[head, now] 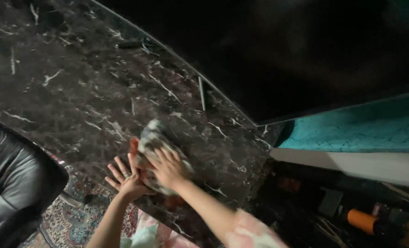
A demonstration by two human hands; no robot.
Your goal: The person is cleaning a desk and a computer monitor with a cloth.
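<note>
A dark marble tabletop (98, 92) with thin white veins fills most of the view, polished and curved along its far edge, which runs from the top towards the right. To the right lies a turquoise surface (365, 128) with a crackled pattern above a pale band. At the table's left edge stands a black leather chair (11, 183), smooth and padded, over a patterned rug (71, 220) in red and blue. A blurred orange cylinder (363, 220) sits low at the far right among dark clutter.

Near the tabletop's near edge lies a crumpled cloth (156, 142), grey-white and mottled, soft and bunched. The right hand (167, 167), in a pink sleeve (250, 234), presses flat on top of the cloth with fingers slightly spread. The left hand (126, 177) rests just beside it at the table's edge, palm open and fingers spread, with 1 ring on a finger, touching the cloth's left side.
</note>
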